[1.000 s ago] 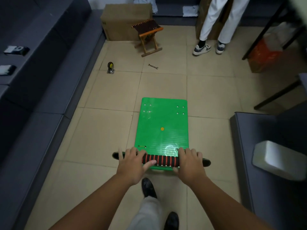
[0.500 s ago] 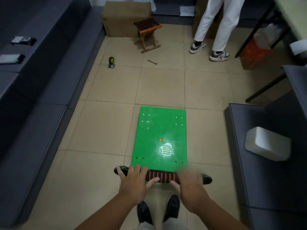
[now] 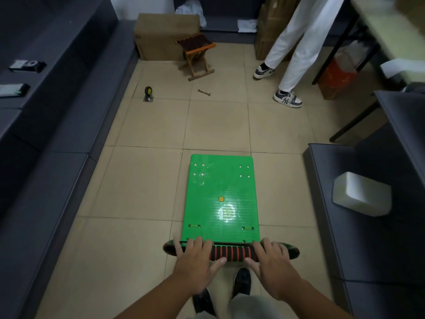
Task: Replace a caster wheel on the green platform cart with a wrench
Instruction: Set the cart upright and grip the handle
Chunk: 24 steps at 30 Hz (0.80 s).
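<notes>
The green platform cart (image 3: 220, 187) stands upright on the tiled floor in front of me. Its handle bar (image 3: 231, 253) has a black grip with red stripes. My left hand (image 3: 195, 263) grips the left part of the handle, fingers curled over it. My right hand (image 3: 270, 264) grips the right part the same way. A spare caster wheel (image 3: 148, 94) with a yellow hub stands on the floor far ahead to the left. A small wrench (image 3: 204, 92) lies on the tiles ahead, near the stool.
Dark sofas line the left side (image 3: 57, 134) and the right side (image 3: 358, 203); a white block (image 3: 361, 196) lies on the right one. A wooden folding stool (image 3: 196, 55) and a cardboard box (image 3: 165, 38) stand at the back. A person in white trousers (image 3: 292, 47) stands back right.
The view has tilted and pulled back, so the cart sits lower in the frame and nearer my feet. Both hands stay on the handle. The person at the back has stepped.
</notes>
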Each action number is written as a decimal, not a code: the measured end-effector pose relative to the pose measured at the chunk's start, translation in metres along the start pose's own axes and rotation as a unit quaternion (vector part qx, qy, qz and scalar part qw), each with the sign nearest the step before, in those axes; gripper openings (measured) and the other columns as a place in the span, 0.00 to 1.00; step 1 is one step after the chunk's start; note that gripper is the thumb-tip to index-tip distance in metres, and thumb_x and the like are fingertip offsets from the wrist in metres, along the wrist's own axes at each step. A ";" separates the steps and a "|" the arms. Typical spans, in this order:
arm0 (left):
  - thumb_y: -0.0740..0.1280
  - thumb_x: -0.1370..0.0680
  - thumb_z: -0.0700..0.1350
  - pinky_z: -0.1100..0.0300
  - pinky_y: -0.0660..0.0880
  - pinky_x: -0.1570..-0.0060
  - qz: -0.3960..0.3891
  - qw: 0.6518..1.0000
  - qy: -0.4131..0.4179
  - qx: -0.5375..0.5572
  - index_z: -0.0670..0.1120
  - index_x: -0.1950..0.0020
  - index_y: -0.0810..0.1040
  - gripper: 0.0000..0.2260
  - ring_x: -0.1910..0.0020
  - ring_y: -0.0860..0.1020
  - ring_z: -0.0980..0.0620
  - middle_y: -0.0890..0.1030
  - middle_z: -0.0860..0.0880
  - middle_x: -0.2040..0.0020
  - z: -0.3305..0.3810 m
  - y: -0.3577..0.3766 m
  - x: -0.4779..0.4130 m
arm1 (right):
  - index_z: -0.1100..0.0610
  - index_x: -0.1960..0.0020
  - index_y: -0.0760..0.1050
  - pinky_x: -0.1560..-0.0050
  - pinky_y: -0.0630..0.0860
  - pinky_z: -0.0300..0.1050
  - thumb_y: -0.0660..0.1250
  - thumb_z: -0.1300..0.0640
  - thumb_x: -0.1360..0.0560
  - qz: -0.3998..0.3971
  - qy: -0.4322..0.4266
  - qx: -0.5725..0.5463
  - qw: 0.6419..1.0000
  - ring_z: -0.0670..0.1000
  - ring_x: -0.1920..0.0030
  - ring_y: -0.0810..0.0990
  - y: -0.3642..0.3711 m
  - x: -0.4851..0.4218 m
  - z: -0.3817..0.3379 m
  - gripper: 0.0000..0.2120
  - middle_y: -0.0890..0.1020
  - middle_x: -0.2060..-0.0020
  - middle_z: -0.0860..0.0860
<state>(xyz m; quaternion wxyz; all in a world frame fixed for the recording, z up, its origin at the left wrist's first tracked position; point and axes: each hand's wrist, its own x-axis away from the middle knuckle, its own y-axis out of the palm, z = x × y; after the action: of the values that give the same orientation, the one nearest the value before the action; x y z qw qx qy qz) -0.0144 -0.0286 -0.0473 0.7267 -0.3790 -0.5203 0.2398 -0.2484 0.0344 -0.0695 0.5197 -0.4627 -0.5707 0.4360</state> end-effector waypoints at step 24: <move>0.16 0.37 0.73 0.44 0.60 0.25 0.049 0.994 -0.031 -0.094 0.50 0.26 0.65 0.57 0.34 0.71 0.43 0.72 0.46 0.34 -0.010 -0.114 -0.164 | 0.50 0.40 0.72 0.47 0.76 0.56 0.26 0.34 0.23 -0.162 -0.013 -0.049 0.985 0.54 0.52 0.79 -0.046 -0.207 0.055 0.41 0.78 0.49 0.51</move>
<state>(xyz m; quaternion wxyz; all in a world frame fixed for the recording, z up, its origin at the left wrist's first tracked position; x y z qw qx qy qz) -0.0671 -0.2218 -0.0519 0.6592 -0.4626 -0.5435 0.2367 -0.3003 -0.1784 -0.0685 0.5530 -0.3834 -0.6654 0.3231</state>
